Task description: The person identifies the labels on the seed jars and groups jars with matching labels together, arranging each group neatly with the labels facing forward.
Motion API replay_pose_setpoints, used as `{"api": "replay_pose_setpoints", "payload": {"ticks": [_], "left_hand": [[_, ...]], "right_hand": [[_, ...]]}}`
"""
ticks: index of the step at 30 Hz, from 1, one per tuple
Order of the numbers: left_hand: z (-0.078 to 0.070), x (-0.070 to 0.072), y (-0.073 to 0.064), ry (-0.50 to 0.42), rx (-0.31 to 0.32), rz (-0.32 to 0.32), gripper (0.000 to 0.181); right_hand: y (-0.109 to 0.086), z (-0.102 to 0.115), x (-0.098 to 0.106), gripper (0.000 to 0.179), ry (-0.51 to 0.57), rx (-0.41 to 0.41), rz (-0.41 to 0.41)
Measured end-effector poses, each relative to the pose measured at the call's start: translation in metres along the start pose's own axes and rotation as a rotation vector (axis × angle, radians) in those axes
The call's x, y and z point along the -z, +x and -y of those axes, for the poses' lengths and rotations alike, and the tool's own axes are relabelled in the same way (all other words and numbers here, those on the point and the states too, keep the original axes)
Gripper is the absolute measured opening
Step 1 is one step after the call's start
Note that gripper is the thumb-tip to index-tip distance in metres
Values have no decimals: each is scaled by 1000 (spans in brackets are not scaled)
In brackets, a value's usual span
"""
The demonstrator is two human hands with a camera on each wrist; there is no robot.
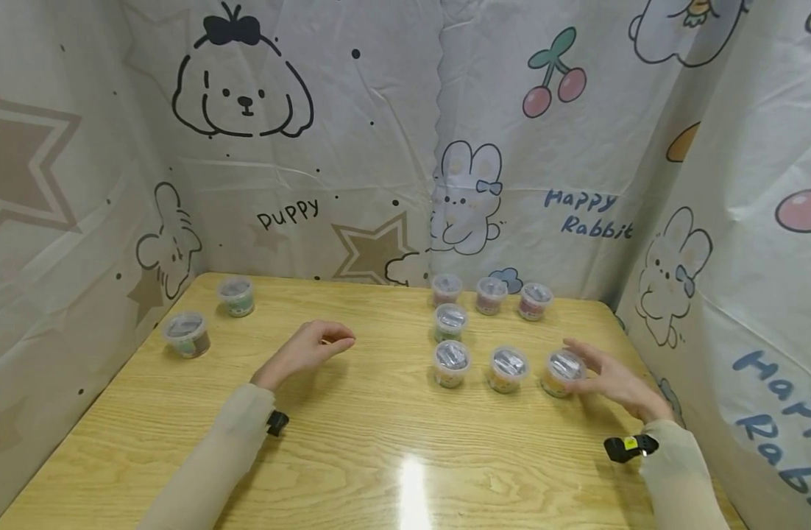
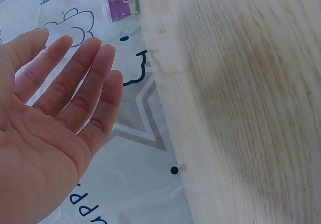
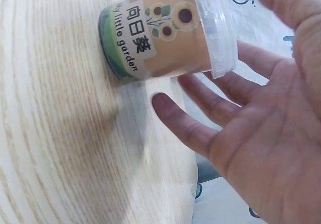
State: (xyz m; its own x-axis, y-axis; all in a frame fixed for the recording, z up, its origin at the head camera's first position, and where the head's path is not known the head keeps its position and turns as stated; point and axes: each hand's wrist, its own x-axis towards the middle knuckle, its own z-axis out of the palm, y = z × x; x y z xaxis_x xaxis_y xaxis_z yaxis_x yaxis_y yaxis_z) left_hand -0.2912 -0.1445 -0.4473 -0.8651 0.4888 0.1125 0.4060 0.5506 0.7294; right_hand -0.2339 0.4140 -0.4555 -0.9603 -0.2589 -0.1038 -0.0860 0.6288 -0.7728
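My right hand (image 1: 611,379) holds a small lidded plastic cup (image 1: 563,374) from its right side, thumb at the front and a finger behind the rim. In the right wrist view the cup (image 3: 155,33) shows brown contents and a "My little garden" label with sunflowers; the other fingers (image 3: 185,126) spread loosely below it. To its left, in the same front row, stand two similar cups (image 1: 508,370) (image 1: 451,364). My left hand (image 1: 309,346) hovers over the table's left middle, holding nothing. Its palm and relaxed fingers (image 2: 65,83) show in the left wrist view.
Behind the front row stands a green-labelled cup (image 1: 450,322), then a back row of three pink-labelled cups (image 1: 446,290) (image 1: 491,296) (image 1: 534,302). Two more cups (image 1: 236,296) (image 1: 187,335) stand far left. Printed cloth (image 1: 379,132) borders the wooden table (image 1: 352,456).
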Motion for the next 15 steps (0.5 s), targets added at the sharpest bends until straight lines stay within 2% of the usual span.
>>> {"api": "replay_pose_setpoints", "payload": {"ticks": [5, 11, 15], "left_hand": [[0, 0, -1, -1, 6, 2, 31], [1, 1, -2, 14, 1, 2, 31], [4, 1, -3, 15, 0, -2, 30]], "right_hand": [[2, 8, -2, 71, 16, -3, -101], [9, 29, -10, 55, -33, 33, -283], [15, 47, -18, 47, -83, 51, -360]]}}
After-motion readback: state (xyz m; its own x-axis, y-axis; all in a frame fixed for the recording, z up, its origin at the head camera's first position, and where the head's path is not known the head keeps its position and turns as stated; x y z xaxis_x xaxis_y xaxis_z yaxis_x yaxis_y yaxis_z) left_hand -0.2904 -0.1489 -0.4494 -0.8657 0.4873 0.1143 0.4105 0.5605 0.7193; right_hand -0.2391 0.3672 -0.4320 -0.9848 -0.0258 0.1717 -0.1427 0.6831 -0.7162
